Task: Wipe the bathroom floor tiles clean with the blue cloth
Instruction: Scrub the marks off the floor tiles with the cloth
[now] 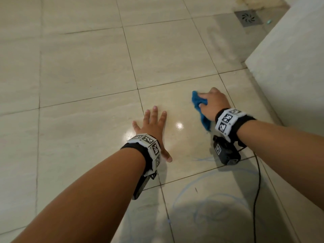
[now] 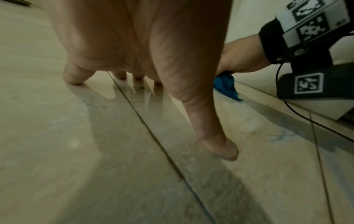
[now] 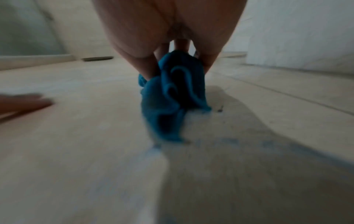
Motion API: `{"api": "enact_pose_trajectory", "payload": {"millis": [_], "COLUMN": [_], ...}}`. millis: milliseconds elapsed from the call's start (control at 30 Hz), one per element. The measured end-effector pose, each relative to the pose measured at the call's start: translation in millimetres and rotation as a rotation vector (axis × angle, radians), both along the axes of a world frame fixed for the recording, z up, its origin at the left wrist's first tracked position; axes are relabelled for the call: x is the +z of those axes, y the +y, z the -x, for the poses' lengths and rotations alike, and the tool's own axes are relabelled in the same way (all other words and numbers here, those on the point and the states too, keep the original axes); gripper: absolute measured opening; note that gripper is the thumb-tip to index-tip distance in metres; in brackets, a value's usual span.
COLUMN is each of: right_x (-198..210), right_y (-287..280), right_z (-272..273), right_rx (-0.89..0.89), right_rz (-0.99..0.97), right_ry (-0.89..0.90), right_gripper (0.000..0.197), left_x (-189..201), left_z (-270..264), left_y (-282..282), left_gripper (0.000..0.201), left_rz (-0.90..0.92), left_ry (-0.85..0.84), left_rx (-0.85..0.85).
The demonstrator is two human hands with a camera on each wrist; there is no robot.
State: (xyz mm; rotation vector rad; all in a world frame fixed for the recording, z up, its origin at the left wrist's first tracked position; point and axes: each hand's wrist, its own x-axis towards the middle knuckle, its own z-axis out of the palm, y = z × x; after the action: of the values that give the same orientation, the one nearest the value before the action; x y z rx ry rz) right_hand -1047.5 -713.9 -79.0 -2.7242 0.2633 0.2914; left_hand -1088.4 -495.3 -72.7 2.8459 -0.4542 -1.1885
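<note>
We note the floor tiles (image 1: 84,67): pale cream-beige, faint lighter streaks running across them, thin dark grout lines in a square grid. Blue cloth (image 1: 199,102): a deep teal-blue, plain, darker in its folds in the right wrist view. Near us on the tiles, thin pale-blue curved lines (image 1: 210,195), looping. Floor drain (image 1: 248,18): grey metal with a swirl of dark slots. Wall (image 1: 289,67): off-white, unpatterned. Both wrist bands (image 1: 228,121) are black with white panels bearing black-and-white square codes. Cable (image 1: 257,181): black.
</note>
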Motion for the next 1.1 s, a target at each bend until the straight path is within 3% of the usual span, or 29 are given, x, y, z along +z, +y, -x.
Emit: {"api": "enact_pose_trajectory", "payload": {"millis": [100, 133, 167, 267, 300, 433, 467, 567, 633, 700, 833, 867, 1000, 1100], "right_x": [1.4, 0.2, -0.4, -4.7, -5.0, -5.5, -3.6, 1.9, 3.1, -0.9, -5.4, -3.1, -5.3, -3.0], "right_y": [18.1, 12.8, 2.2, -35.0, -35.4, -9.5, -16.7, -63.7, -79.1, -61.5, -26.6, -33.4, -75.8, -43.2], "right_z": [25.0, 25.0, 18.5, -3.6, -2.7, 20.2, 17.2, -6.9, -8.8, 2.3, 34.4, 30.3, 10.5, 35.7], "right_rx": [0.360, 0.389, 0.324, -0.125, -0.162, 0.247, 0.245, -0.151, -0.287, -0.224, 0.224, 0.202, -0.179, -0.006], "right_rz": [-0.110, -0.103, -0.078, -0.002, 0.011, -0.082, -0.076, -0.095, -0.090, -0.043, -0.075, -0.057, 0.044, 0.009], "right_ry": [0.021, 0.015, -0.008, -0.041, -0.035, -0.018, -0.010, 0.013, 0.057, 0.028, 0.027, 0.018, 0.045, 0.067], "right_gripper": [0.041, 0.041, 0.041, 0.039, 0.039, 0.039, 0.037, 0.022, 0.028, 0.034, 0.037, 0.038, 0.039, 0.036], "left_x": [0.0, 0.6, 1.1, 1.3, 1.0, 0.4, 1.0, 1.9, 1.8, 0.5, 0.4, 0.7, 1.3, 1.0], "left_z": [-2.1, -2.4, -2.1, -1.2, -0.9, -1.6, -1.7, -0.3, 0.3, -0.2, -0.8, -0.6, -0.3, -0.4], "left_y": [-0.9, -1.1, -1.2, -1.0, -0.8, -0.3, -0.5, -0.4, -0.6, -0.1, -0.6, -0.8, -0.4, 0.0], "left_gripper": [0.153, 0.153, 0.153, 0.153, 0.153, 0.153, 0.153, 0.153, 0.153, 0.153, 0.153, 0.153, 0.153, 0.153], "left_rz": [-0.011, -0.012, -0.010, -0.004, -0.004, -0.004, -0.005, -0.006, -0.006, -0.002, -0.005, -0.005, -0.010, -0.003], "left_ry": [0.011, 0.014, 0.015, 0.011, 0.010, 0.005, 0.004, 0.001, 0.001, -0.001, -0.007, -0.005, -0.005, 0.001], "left_rx": [-0.004, -0.004, -0.002, 0.001, 0.000, 0.001, 0.001, 0.001, -0.001, 0.002, 0.001, 0.001, -0.005, -0.007]}}
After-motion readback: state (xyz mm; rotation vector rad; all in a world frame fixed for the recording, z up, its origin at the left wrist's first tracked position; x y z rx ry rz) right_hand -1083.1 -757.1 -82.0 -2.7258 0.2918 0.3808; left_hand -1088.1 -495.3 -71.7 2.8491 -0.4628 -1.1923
